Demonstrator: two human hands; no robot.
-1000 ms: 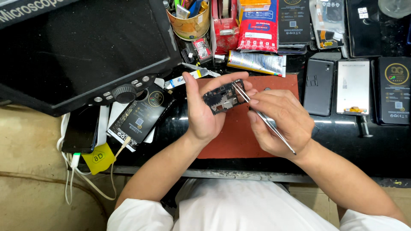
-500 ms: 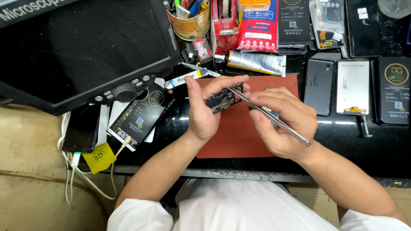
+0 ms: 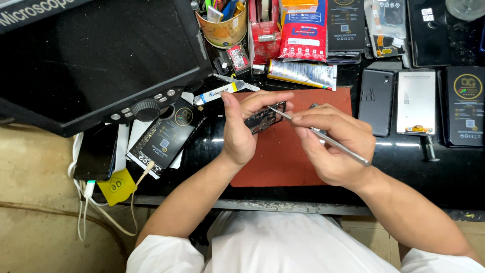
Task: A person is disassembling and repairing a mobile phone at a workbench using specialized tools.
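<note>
1. Circuit board (image 3: 263, 119), small and dark, sits pinched in the left hand (image 3: 241, 129) above the red mat (image 3: 275, 156), thumb on its near edge and fingers curled over the far edge.
2. Right hand (image 3: 331, 144) is closed around a thin metal tool (image 3: 323, 136), held like a pen; its tip touches the top of the board.
3. Both hands hover over the mat, which lies on the black worktop (image 3: 444, 167).
4. Right of the mat lie a dark phone (image 3: 375, 101), a pale phone back panel (image 3: 416, 102) and a black package (image 3: 465, 105), side by side.
5. Behind the mat lie a glue tube (image 3: 301, 73), a red pouch (image 3: 302, 30) and a tin of tools (image 3: 223, 25).
6. Left of the hands a large black monitor (image 3: 96, 55) overhangs a black packet (image 3: 164, 136), with a phone (image 3: 96, 154) and white cables (image 3: 83, 202) at the worktop's edge.
</note>
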